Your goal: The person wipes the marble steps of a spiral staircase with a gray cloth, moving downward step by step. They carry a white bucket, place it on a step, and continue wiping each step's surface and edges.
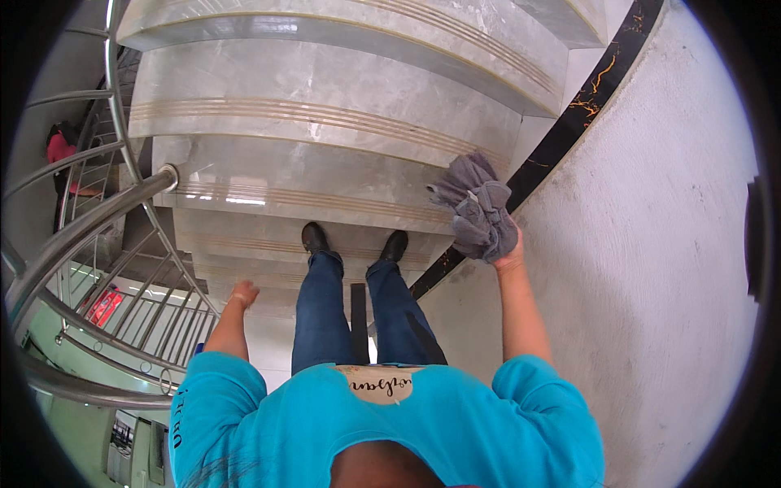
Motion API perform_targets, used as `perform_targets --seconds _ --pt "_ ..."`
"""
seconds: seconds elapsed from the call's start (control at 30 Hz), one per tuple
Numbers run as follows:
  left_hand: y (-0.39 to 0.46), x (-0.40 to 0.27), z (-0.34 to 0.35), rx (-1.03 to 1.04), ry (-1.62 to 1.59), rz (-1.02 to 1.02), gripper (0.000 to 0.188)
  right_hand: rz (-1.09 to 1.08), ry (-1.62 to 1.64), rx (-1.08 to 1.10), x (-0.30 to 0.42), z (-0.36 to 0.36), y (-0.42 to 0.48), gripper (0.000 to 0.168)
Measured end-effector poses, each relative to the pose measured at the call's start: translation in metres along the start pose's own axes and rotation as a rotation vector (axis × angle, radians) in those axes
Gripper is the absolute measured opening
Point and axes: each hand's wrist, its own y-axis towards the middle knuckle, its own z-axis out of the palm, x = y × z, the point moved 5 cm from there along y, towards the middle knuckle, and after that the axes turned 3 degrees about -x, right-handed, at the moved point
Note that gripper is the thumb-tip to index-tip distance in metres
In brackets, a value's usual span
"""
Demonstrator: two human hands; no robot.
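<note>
My right hand [511,251] is closed around a bunched grey cloth [479,210], holding it near the wall side of the stairs. Part of the cloth hides the fingers. It hangs in front of a polished stone stair tread [329,113] with grooved strips along its edge. On the other side, my left hand [245,294] hangs low beside the legs and holds nothing visible; its fingers are blurred. Black shoes [315,236] stand on a lower step, below blue jeans.
A curved stainless steel handrail [91,213] with bars runs along the left. Black stone skirting [549,137] with gold veins borders the rough white wall [659,244] at right. Another person [61,146] in a red top is on a lower flight, far left.
</note>
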Motion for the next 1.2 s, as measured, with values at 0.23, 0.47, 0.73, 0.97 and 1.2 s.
perform_targets --seconds 0.23,0.47,0.73,0.97,1.2 --pt "-0.066 0.068 -0.025 -0.140 -0.512 -0.135 0.043 0.075 -0.294 -0.331 0.006 -0.045 -0.093 0.040" --pt "-0.073 0.063 -0.005 -0.098 -0.695 -0.063 0.042 0.350 -0.385 -0.709 -0.033 -0.141 -0.231 0.033" --pt "-0.085 0.049 -0.014 -0.074 -0.675 -0.013 0.041 0.379 -0.411 -0.631 -0.048 -0.168 -0.290 0.038" --pt "-0.093 0.058 -0.013 -0.132 -0.610 0.038 0.042 0.301 -0.394 -0.597 -0.037 -0.157 -0.272 0.039" --pt "-0.124 0.009 -0.058 -0.246 -0.579 0.111 0.045 0.339 -0.341 -0.512 -0.040 -0.148 -0.283 0.044"
